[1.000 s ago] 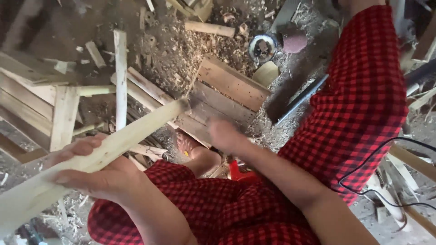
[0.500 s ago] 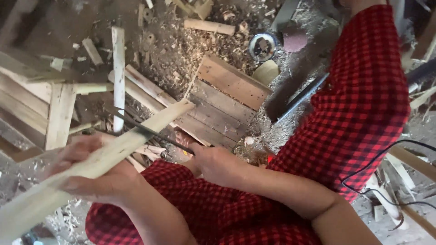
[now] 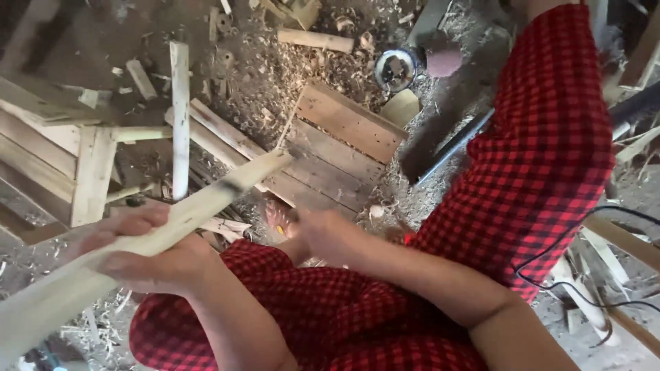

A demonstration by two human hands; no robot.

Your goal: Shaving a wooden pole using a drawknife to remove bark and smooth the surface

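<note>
My left hand [image 3: 141, 251] grips a long pale wooden stick [image 3: 220, 192] that slants from the lower left up to its tip over a plank board. My right hand [image 3: 323, 233] is a blurred closed fist just right of the stick, above my lap in red-and-black checked cloth [image 3: 543, 151]. It is closed on the handle of a knife, whose dark blade is hidden in this frame. A bare foot [image 3: 275, 214] shows just left of the fist.
A slatted plank board [image 3: 344, 137] lies on ground strewn with wood shavings. A pale wooden frame [image 3: 89, 172] stands at left, with loose sticks [image 3: 180, 117] beside it. A round metal tin [image 3: 395, 69] sits at the top, a black cable [image 3: 550, 275] at right.
Half a second ago the dark blade lay across the stick; my right hand has since pulled back toward my lap. The stick's tip has risen slightly.
</note>
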